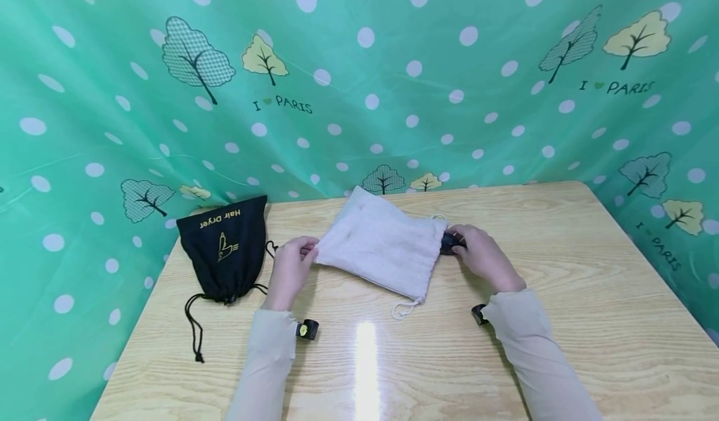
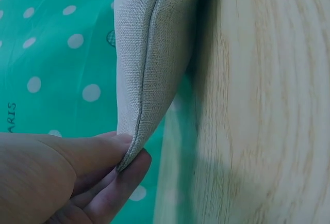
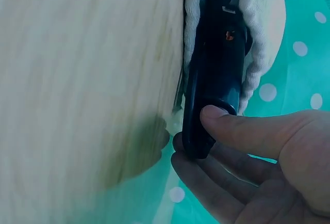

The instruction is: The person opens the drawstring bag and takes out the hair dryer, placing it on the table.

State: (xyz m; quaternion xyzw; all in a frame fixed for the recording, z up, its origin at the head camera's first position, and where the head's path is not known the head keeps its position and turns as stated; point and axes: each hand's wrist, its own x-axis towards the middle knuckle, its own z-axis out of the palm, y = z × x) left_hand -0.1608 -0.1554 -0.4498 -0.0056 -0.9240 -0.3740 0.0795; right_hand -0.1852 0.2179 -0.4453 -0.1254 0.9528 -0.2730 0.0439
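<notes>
Grey cloth bag (image 1: 382,240), partway filled: fingers of the left hand (image 1: 291,266) pinch its corner; the right hand's (image 1: 484,259) fingers grip a black handle (image 3: 216,77), its end outside!

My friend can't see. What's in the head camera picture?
A person's left hand pinches a corner of a pale cloth bag while the right hand grips a dark object sticking out of its open end. A black "Hair Dryer" drawstring bag lies to the left on a wooden table.
</notes>
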